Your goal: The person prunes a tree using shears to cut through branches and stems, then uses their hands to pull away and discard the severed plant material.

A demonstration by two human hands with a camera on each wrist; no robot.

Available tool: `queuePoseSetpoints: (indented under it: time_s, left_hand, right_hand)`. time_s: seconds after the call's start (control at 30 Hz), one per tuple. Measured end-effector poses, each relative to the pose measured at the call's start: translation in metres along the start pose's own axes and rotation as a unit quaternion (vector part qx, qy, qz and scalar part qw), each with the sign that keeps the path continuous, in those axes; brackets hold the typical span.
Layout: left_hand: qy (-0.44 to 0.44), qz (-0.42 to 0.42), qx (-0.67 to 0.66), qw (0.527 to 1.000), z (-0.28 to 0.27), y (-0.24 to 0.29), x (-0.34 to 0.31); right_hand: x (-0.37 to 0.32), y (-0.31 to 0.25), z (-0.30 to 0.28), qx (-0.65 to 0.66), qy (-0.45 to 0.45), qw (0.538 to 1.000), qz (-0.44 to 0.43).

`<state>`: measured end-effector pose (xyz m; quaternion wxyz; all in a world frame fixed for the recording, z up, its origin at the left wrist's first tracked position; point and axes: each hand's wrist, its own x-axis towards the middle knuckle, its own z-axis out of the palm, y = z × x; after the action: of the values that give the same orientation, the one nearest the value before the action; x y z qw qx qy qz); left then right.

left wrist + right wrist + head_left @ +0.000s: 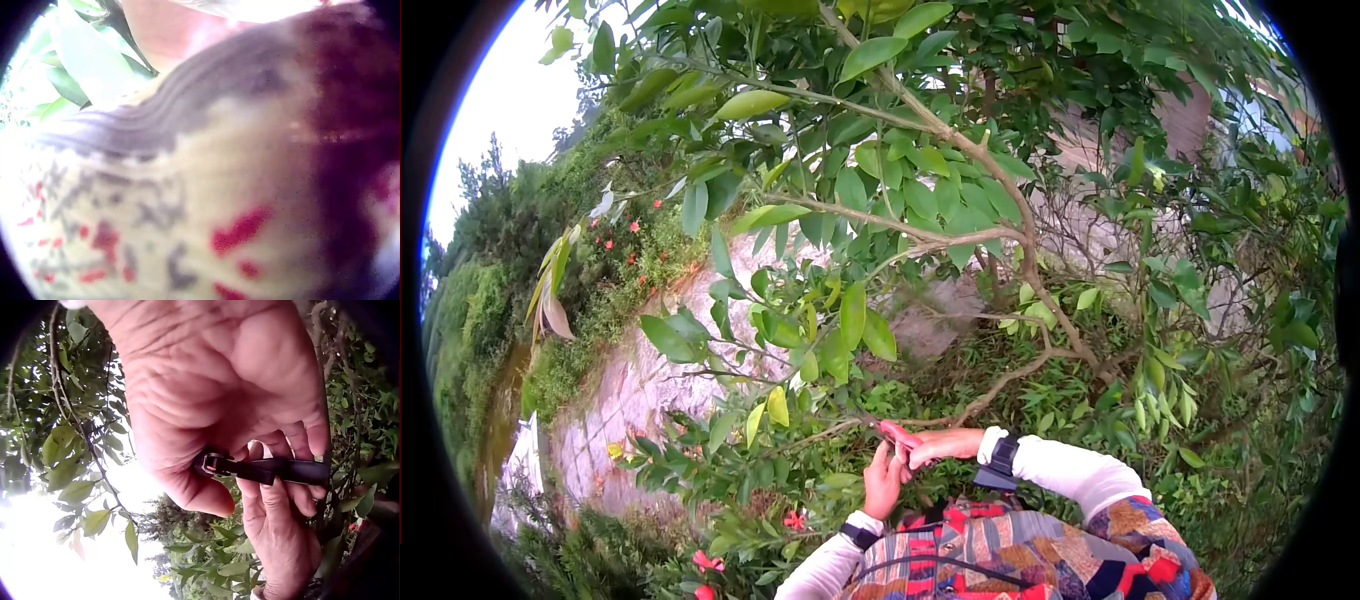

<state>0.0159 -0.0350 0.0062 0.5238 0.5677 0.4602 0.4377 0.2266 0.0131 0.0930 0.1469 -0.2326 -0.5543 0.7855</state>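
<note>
In front of the chest, the right hand (945,445) holds a small tool (898,434) that looks red in the head view. The right wrist view shows the tool's black handles (284,470) lying across the fingers of the right hand (219,387), its pivot end beside the thumb. From below, the left hand (284,550) pinches the black part with its fingertips; the head view has the left hand (882,488) close against the right. The tool's cutting end cannot be made out. Patterned cloth (150,219) fills most of the left wrist view.
A forked branch (1025,235) with broad green leaves (853,315) spreads above and ahead of the hands. Low bushes with red flowers (708,562) grow at the lower left. Beyond lie a pale slope (615,405) and dense shrubs.
</note>
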Motion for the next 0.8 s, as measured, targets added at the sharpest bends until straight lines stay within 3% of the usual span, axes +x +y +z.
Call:
queuePoseSetpoints:
  time_s: [0.07, 0.13, 0.17, 0.23, 0.3, 0.4, 0.47, 0.67, 0.8]
  left_hand:
    - [-0.014, -0.001, -0.005, 1.000, 0.001, 0.004, 0.000]
    - [-0.003, 0.009, 0.013, 1.000, 0.004, 0.009, -0.003]
    - [-0.006, 0.038, 0.023, 0.999, 0.004, 0.020, -0.006]
    - [-0.014, 0.062, 0.033, 0.997, 0.002, 0.027, -0.006]
    - [-0.014, 0.057, 0.047, 0.997, 0.000, 0.020, -0.004]
    - [-0.020, 0.037, 0.065, 0.997, 0.003, 0.017, -0.005]
    - [-0.022, 0.020, 0.071, 0.997, 0.003, 0.017, -0.005]
    - [-0.023, 0.010, 0.050, 0.998, 0.005, 0.014, -0.004]
    - [-0.019, 0.019, 0.065, 0.998, 0.004, 0.016, -0.006]
  right_hand:
    - [-0.004, -0.005, 0.007, -0.001, 0.006, 1.000, 0.002]
    - [-0.014, -0.025, 0.020, -0.014, 0.070, 0.997, -0.020]
    - [-0.014, -0.029, 0.009, -0.132, 0.056, 0.990, -0.007]
    - [-0.029, -0.051, 0.014, -0.185, 0.075, 0.980, -0.020]
    - [-0.041, -0.061, -0.003, -0.290, 0.083, 0.953, -0.024]
    - [-0.071, -0.119, 0.004, -0.417, 0.140, 0.895, -0.082]
    - [-0.086, -0.174, 0.017, -0.445, 0.213, 0.865, -0.093]
    - [-0.085, -0.285, 0.017, -0.514, 0.467, 0.708, -0.128]
    - [-0.061, -0.326, -0.023, -0.528, 0.483, 0.689, -0.113]
